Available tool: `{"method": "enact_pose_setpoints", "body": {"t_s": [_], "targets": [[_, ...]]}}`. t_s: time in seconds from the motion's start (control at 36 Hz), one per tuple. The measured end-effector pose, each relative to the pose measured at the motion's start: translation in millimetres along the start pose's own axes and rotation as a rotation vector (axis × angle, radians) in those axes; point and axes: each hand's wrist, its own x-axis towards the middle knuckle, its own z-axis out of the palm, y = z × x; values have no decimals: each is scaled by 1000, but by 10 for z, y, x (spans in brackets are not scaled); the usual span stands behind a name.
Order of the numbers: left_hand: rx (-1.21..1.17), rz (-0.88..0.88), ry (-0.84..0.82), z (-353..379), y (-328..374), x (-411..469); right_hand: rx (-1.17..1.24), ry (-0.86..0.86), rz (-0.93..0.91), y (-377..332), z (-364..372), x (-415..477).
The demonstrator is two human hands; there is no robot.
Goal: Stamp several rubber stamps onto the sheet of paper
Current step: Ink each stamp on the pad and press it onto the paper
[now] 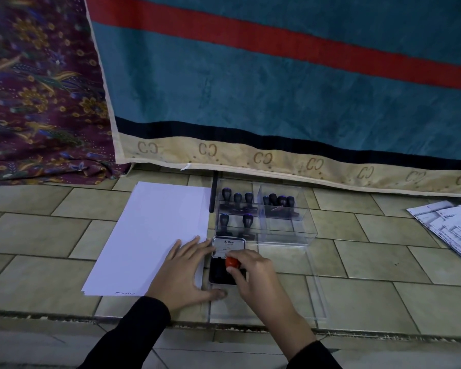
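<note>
A white sheet of paper (149, 235) lies on the tiled floor, with one small dark print near its front edge. My left hand (184, 272) rests flat on the sheet's front right corner, fingers spread. To the right, an open ink pad (218, 272) sits with its lid (229, 246) tilted up. My right hand (253, 278) grips a red-handled stamp (232, 262) and holds it down on the dark pad. Behind stands a clear plastic box (285, 227) with several black-handled stamps (248, 199) upright in its compartments.
A clear lid (317, 296) lies flat on the floor under and right of the ink pad. A black pen (213, 194) lies beside the paper's far right corner. Printed sheets (453, 227) sit at the far right. A teal hanging cloth (277, 102) and patterned fabric (37, 102) close off the back.
</note>
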Motion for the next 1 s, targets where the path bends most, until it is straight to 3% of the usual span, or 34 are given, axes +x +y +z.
{"method": "enact_pose_setpoints", "body": {"t_s": [0.14,0.28,0.33,0.47,0.58,0.64,1.0], "targets": [[-126,-2,-37,-58,-13,-3,52,30,36,-4,6,9],[-762,-265,29,-238,-13,27,70,21,52,0,-10,9],[-841,-295,111,-330,-43,49,69,2,52,1,-31,17],[-644,-309,266,-487,-321,-26,92,5,36,-45,-61,44],[-94,-320,268,-527,-649,-94,148,15,7,-208,35,127],[43,-372,236,-523,-756,-121,172,-15,-9,-305,120,182],[180,-481,173,-480,-848,-129,181,-194,17,-457,376,336]]}}
